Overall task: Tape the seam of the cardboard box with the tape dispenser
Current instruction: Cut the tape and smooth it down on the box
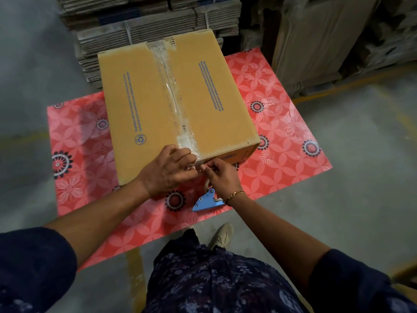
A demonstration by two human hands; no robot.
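Note:
A closed cardboard box (209, 91) stands on a red flowered table (282, 141). Clear tape (172, 93) runs along its top seam from the far edge to the near edge. My left hand (167, 172) lies over the box's near edge, fingers curled onto the tape end there. My right hand (222, 175) pinches the tape just below that edge, fingertips touching those of the left. The blue tape dispenser (205, 201) with its roll sits under my right wrist; whether it rests on the table or hangs from the tape I cannot tell.
Bundles of flattened cardboard (144, 26) are stacked behind the table, with more sheets (316, 41) leaning at the back right. Grey concrete floor (361, 199) surrounds the table. My shoe (222, 236) shows below the table's near edge.

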